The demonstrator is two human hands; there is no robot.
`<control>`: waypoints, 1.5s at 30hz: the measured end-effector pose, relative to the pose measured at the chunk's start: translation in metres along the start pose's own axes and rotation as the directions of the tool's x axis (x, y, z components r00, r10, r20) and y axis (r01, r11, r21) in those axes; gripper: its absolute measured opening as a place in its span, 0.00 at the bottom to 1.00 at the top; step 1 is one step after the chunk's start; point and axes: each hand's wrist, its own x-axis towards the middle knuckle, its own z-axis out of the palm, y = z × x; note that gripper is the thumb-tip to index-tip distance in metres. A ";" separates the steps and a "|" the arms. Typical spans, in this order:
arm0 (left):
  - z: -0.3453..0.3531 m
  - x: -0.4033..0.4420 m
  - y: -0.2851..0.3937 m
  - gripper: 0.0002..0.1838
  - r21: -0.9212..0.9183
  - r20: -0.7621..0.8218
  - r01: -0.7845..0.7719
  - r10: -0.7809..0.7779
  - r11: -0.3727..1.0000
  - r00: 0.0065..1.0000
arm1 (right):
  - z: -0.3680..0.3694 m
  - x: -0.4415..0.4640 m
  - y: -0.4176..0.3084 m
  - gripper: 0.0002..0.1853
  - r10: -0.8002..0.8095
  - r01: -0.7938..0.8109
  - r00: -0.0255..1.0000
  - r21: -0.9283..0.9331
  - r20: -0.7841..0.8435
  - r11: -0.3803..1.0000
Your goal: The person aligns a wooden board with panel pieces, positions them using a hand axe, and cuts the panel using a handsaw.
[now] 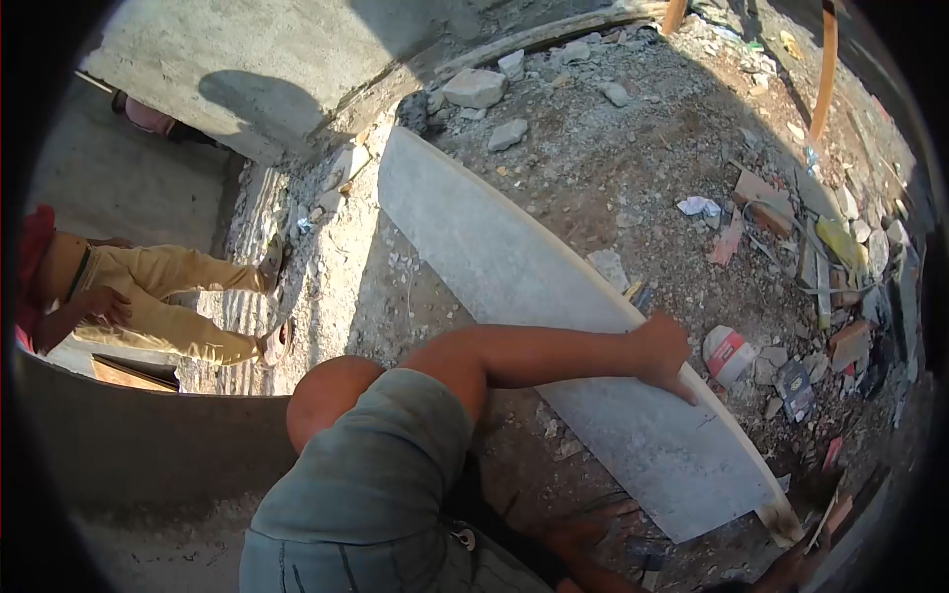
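My left hand [667, 358] reaches across from my bent left arm and is closed over the upper edge of a long, flat grey slab [504, 262]. Its thumb lies along the near face. The slab has a pale rim and runs diagonally from the upper middle to the lower right. Below it, at the bottom edge, brown limb shapes are in deep shadow; what my right hand holds there, if anything, cannot be made out. Grey-green cloth [366, 474] and a bare knee [328, 400] fill the lower left centre.
A person in tan trousers [188, 272] stands at the left. A concrete wall [178, 49] rises behind. Stones [474, 88], brick pieces [850, 346], a red-and-white container [729, 356] and rubble cover the ground. A wooden post [825, 74] stands at the upper right.
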 end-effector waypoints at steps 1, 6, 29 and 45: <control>-0.004 -0.010 0.006 0.51 0.036 -0.064 -0.030 0.032 0.999 0.997 | -0.010 0.010 -0.017 0.21 0.051 -0.046 0.998 0.150 -0.030 0.988; -0.002 -0.052 0.035 0.47 0.119 -0.280 -0.119 0.149 0.986 0.948 | -0.008 0.019 -0.045 0.21 0.083 -0.067 0.996 0.367 -0.027 0.928; -0.047 -0.120 -0.168 0.50 0.099 0.001 0.053 -0.054 0.994 0.999 | -0.030 0.102 -0.232 0.12 -0.282 0.191 0.955 0.531 0.096 0.826; -0.017 -0.096 -0.204 0.30 0.067 -0.057 0.299 -0.296 0.952 0.954 | -0.069 0.071 -0.139 0.14 -0.135 0.091 0.991 0.633 0.020 0.769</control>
